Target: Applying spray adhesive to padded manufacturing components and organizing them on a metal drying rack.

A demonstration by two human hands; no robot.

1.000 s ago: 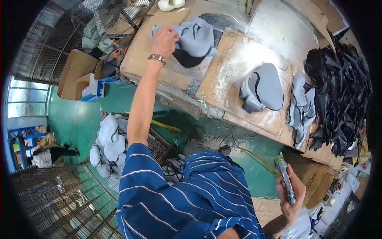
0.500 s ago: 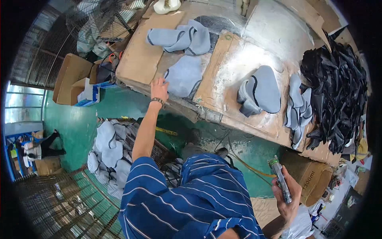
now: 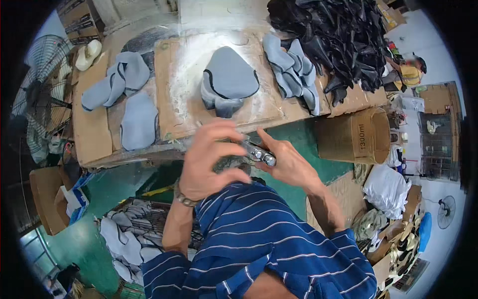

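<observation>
In front of my body my right hand grips a slim silver metal tool, its kind unclear. My left hand hovers beside the tool's other end, fingers curved and apart, smeared by motion. Beyond both hands, a rounded grey padded piece with black edging sits on a powder-dusted cardboard sheet on the workbench. A flat grey piece lies to its left near the bench edge. Behind that rests a folded grey piece.
Several grey pieces and a large pile of black pointed pieces cover the bench's right side. A cardboard box stands below it. A wire basket of grey pieces is at lower left. Another person is at far right.
My left hand has left the flat grey piece and come to the tool at my front. My right hand has brought the tool up from the lower right. The view has turned right.
</observation>
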